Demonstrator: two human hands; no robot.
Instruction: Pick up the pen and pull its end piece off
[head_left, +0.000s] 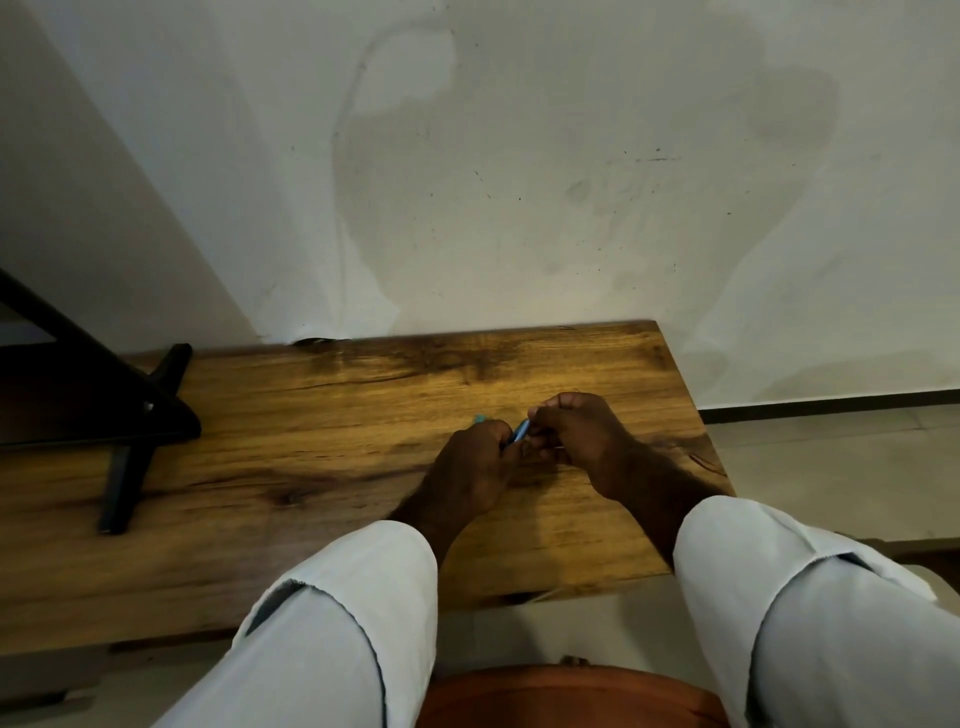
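My left hand (475, 462) curls round a small blue pen-like thing (521, 432), and my right hand (576, 434) pinches its upper end; it sits between them just above the wooden table (311, 447). My grip is narrow, so I judge a hard tug could let it slip and roll off the near edge. A black stand (140, 415) sits well apart.

Dim indoor light, warm patch on the counter (415, 395) near its far edge. Soft shadows under both hands and a large faint one on the wall (571, 156). Wide-angle bending at frame edges. Overall soft, slightly blurry; no glare.
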